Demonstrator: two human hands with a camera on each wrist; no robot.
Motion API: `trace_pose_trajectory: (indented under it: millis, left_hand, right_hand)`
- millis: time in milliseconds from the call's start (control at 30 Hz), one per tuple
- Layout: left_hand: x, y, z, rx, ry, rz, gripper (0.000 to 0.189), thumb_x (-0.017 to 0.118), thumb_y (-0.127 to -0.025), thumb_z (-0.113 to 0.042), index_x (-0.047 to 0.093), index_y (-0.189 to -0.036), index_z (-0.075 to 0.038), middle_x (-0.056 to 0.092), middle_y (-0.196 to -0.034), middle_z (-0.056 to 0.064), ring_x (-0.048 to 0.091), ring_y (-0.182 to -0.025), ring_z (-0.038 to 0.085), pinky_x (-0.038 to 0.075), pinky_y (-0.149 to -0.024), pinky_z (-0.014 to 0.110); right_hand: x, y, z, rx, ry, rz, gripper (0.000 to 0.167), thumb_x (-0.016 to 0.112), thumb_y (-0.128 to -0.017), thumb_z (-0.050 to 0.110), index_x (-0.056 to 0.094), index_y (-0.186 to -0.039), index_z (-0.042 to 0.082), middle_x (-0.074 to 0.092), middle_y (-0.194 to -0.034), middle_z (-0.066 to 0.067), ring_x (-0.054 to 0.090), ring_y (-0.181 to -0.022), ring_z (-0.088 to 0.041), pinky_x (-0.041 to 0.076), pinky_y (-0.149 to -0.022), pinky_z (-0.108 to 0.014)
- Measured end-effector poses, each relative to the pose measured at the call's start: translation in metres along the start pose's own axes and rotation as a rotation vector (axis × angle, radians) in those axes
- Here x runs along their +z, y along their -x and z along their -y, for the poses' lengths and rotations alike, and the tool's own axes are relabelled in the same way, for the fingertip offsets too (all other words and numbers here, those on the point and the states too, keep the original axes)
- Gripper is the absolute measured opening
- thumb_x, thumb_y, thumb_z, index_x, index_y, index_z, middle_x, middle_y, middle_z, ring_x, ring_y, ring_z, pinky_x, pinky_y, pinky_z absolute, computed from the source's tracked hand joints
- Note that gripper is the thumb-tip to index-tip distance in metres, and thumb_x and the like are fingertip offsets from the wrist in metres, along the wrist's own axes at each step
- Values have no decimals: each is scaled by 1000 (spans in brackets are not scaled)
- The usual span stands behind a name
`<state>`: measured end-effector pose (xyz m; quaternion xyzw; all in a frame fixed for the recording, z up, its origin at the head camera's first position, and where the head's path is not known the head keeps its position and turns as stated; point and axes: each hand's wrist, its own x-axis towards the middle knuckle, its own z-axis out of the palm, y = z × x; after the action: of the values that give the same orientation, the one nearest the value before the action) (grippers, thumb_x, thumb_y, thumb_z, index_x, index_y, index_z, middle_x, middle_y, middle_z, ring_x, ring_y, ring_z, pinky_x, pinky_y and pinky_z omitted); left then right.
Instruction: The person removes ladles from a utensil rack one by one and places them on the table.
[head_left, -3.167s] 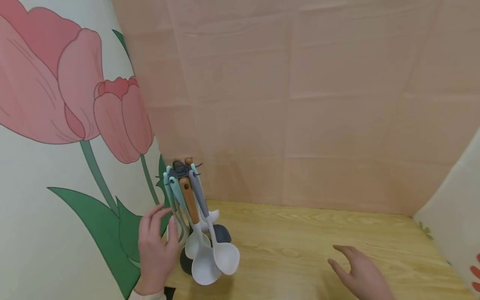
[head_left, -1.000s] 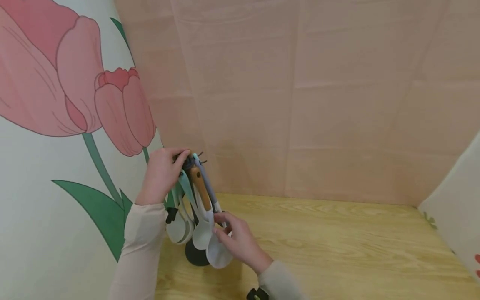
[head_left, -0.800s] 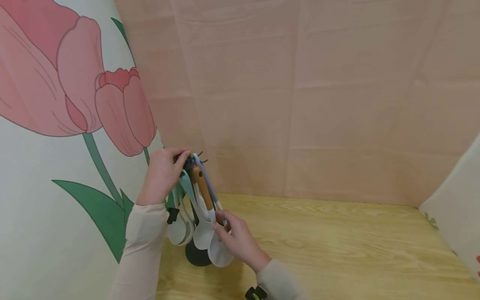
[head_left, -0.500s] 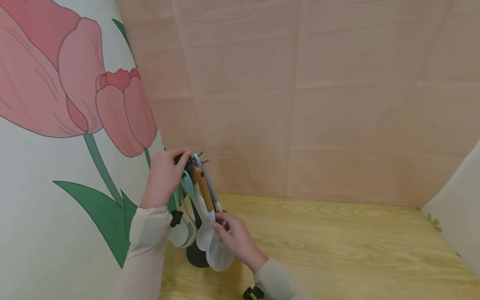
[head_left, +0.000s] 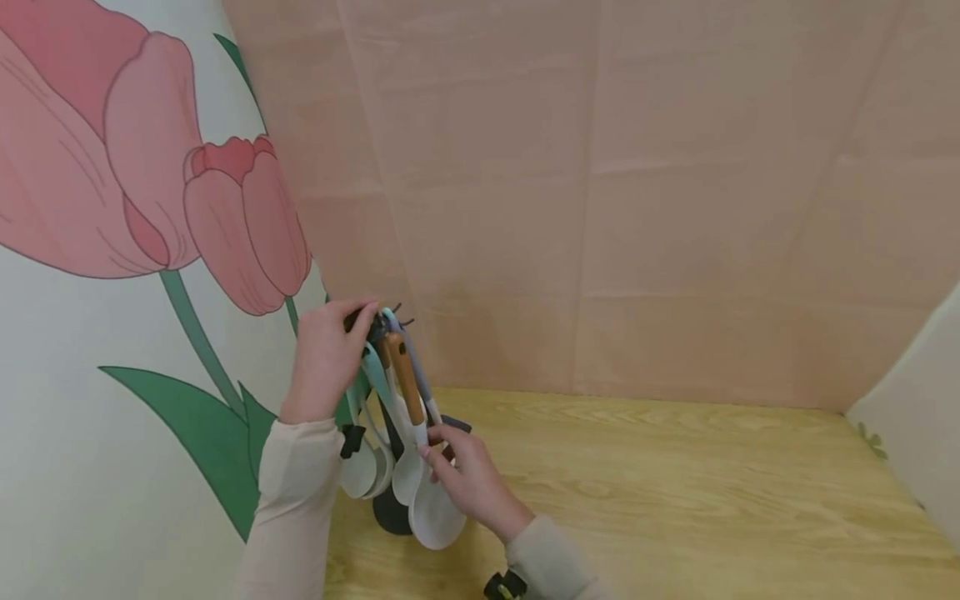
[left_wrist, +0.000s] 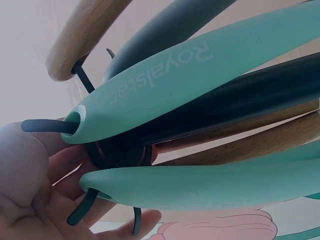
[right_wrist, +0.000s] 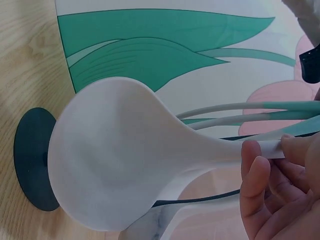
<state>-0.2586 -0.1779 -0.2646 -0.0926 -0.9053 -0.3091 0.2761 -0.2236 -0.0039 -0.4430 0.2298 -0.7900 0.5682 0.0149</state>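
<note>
At the left of the head view, a black utensil stand [head_left: 392,514] carries several hanging kitchen utensils. My left hand [head_left: 318,354] grips the top of the stand; in the left wrist view its fingers [left_wrist: 70,165] lie around the dark hub [left_wrist: 120,154] behind teal handles [left_wrist: 165,87] on hooks. Low on the same bundle, my right hand [head_left: 480,483] pinches the white neck of a ladle [head_left: 437,517] with a wooden handle [head_left: 406,379]. In the right wrist view the ladle's round bowl [right_wrist: 112,155] points down, in front of the stand's round base [right_wrist: 34,159].
A blue-grey handle [head_left: 417,362] and smaller pale spoons [head_left: 358,473] hang beside the ladle. The wood-grain table [head_left: 675,483] extends to the right. A tulip-printed wall [head_left: 67,467] stands close on the left, with a pinkish-brown sheet [head_left: 600,208] behind.
Since the earliest frame, my left hand has risen to the stand's top and my right hand has come leftward to the ladle. Over the last second the ladle's bowl has shifted slightly down and left.
</note>
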Motion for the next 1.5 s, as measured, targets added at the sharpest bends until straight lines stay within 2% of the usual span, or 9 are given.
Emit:
trace_pose_trajectory:
  millis: [333, 633, 833, 1000, 1133, 1267, 1500]
  left_hand:
    - [0, -1, -1, 28, 5, -17, 28, 59, -102, -22, 75, -113, -1, 74, -105, 17, 67, -86, 29, 53, -73, 44]
    - [0, -1, -1, 57, 30, -28, 23, 61, -100, -17, 76, -110, -3, 74, -103, 16, 68, -86, 28, 54, -71, 42]
    - [1, -5, -4, 53, 22, 35, 25, 63, -98, -22, 76, -111, -5, 72, -108, 13, 66, -94, 28, 55, -77, 44]
    - [2, -6, -4, -2, 10, 84, 31, 59, -101, -27, 73, -119, -6, 73, -113, 13, 67, -97, 27, 53, -76, 42]
    - [0, -4, -3, -12, 9, 67, 32, 54, -103, -24, 72, -120, -4, 72, -112, 16, 64, -87, 27, 50, -69, 38]
    - [1, -3, -3, -3, 4, 49, 28, 54, -103, -20, 74, -116, -4, 72, -97, 14, 55, -70, 25, 43, -59, 35]
    - [1, -2, -4, -5, 15, 45, 28, 54, -104, -20, 74, -115, -4, 70, -92, 15, 53, -66, 24, 41, -56, 33]
  right_hand:
    - [-4, 2, 2, -20, -2, 6, 21, 58, -102, 20, 67, -115, 7, 66, -108, -9, 65, -70, -17, 53, -59, -25]
    - [-6, 6, 0, -38, -6, -5, 19, 61, -101, 18, 68, -112, 4, 66, -102, -6, 61, -66, -8, 53, -58, -25]
    - [-7, 9, 0, -43, -1, -25, 16, 63, -99, 19, 70, -108, 7, 67, -99, -5, 60, -65, -6, 53, -57, -25]
    - [-9, 13, 0, -60, 4, -45, 15, 65, -98, 20, 71, -107, 9, 67, -98, -5, 59, -64, -5, 52, -56, -24]
    - [-11, 15, 1, -60, 6, -54, 14, 66, -97, 18, 71, -107, 9, 67, -97, -4, 59, -63, -5, 52, -55, -24]
    - [-14, 18, 1, -60, 10, -60, 16, 66, -97, 18, 71, -107, 6, 67, -97, -4, 59, -64, -5, 53, -56, -25]
    - [-19, 20, 3, -60, 3, -60, 17, 66, -97, 20, 71, -106, 7, 67, -97, -4, 59, -64, -5, 53, -56, -25]
